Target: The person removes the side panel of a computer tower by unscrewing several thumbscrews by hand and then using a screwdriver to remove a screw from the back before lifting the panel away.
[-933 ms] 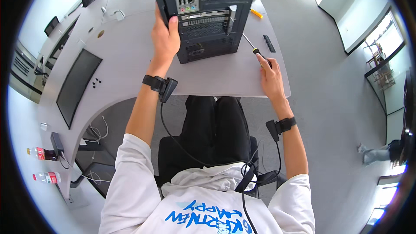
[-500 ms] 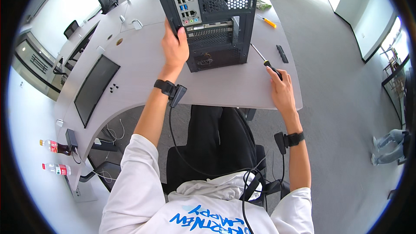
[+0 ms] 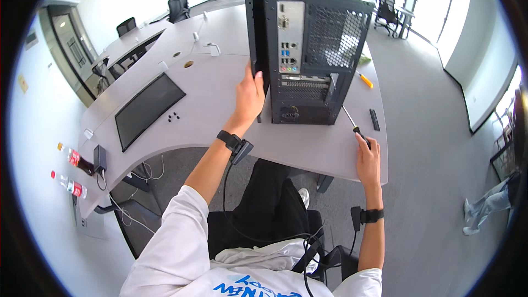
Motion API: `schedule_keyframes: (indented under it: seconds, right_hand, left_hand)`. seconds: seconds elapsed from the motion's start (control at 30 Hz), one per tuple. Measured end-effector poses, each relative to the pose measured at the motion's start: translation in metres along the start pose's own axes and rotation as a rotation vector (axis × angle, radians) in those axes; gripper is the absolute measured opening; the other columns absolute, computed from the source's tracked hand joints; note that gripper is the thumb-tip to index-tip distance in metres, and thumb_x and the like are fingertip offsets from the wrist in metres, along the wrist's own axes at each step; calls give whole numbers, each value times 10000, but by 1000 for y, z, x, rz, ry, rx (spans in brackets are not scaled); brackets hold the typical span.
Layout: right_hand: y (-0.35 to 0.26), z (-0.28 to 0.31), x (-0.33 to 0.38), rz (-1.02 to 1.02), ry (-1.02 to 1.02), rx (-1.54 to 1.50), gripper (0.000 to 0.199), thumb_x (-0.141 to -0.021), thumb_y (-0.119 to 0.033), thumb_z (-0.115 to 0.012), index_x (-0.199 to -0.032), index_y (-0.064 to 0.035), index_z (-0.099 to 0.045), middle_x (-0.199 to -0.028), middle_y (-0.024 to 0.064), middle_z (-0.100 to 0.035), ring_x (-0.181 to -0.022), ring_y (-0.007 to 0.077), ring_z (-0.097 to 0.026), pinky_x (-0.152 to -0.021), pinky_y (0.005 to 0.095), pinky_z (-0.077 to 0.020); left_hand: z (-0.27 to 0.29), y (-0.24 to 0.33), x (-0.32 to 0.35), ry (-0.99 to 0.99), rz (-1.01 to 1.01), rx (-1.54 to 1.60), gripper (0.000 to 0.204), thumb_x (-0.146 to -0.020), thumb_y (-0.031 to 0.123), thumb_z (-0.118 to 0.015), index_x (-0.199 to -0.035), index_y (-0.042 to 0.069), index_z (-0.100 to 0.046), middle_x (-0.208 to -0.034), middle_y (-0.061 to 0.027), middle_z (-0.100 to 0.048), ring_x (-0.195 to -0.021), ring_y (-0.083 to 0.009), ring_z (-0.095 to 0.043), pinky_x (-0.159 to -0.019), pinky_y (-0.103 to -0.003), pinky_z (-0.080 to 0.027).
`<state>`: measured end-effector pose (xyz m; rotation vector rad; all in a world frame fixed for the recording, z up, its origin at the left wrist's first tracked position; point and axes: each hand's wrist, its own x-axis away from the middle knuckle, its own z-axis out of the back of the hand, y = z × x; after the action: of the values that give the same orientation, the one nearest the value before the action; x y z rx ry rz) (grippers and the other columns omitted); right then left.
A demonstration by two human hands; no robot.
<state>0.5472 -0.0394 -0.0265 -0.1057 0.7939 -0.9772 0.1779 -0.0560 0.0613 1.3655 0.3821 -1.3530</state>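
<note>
A black computer tower (image 3: 324,99) stands upright on the table with its back, ports and vent mesh toward me. Along its left side a dark side panel (image 3: 257,33) sits slightly apart from the frame. My left hand (image 3: 250,97) is closed on the rear edge of that panel, thumb toward me; its other fingers are partly hidden behind it. To the right of the tower, my right hand (image 3: 369,159) grips a screwdriver (image 3: 360,132) by its black handle. The metal shaft points up and left toward the tower's lower right corner.
A flat dark screen (image 3: 149,111) and several small black pieces (image 3: 174,116) lie to the left. At the right edge are a yellow-handled tool (image 3: 366,81) and a black strip (image 3: 374,120). Two bottles (image 3: 76,159) and a black adapter (image 3: 99,158) stand far left. Another person's legs (image 3: 489,203) show at right.
The view has shifted, so the tower's top now shows. The side panel now stands out from the tower's left side, my left hand still on it. The screwdriver stays in my right hand.
</note>
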Motion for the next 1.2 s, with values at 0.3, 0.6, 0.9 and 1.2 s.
schedule_keyframes:
  seconds: [0.3, 0.6, 0.9, 1.2]
  right_hand:
    - [0, 1, -2, 32, -55, 64, 443, -909, 23, -564, -1316, -146, -598, -1190, 158, -546, -1092, 344, -535, -930, 446, -480]
    - [-2, -5, -3, 58, -49, 66, 437, -901, 49, -558, -1292, -132, -633, -1133, 128, -566, -1063, 308, -548, -930, 423, -458]
    - [0, -2, -4, 56, -57, 106, 475, -887, 67, -543, -1315, -125, -618, -1156, 144, -553, -1075, 317, -547, -938, 420, -455]
    - [-2, -1, -4, 70, -49, 105, 472, -875, 94, -544, -1291, -118, -616, -1174, 160, -539, -1058, 327, -539, -924, 433, -462]
  left_hand:
    - [7, 16, -5, -13, 188, -35, 349, -960, 53, -518, -1304, 37, -459, -961, -275, -660, -915, -466, -645, -743, -489, -528]
    - [-6, 26, -3, 100, 317, 151, 455, -899, -104, -410, -1330, 4, -504, -1120, -301, -628, -1065, -470, -607, -897, -438, -507]
    - [-32, 38, 6, 256, 328, 140, 599, -820, -180, -440, -1377, 39, -465, -1112, -283, -627, -1050, -451, -620, -869, -447, -519]
    - [-2, 20, -6, 287, 285, 46, 383, -914, -126, -451, -1268, 4, -517, -924, -285, -643, -884, -463, -639, -727, -444, -514]
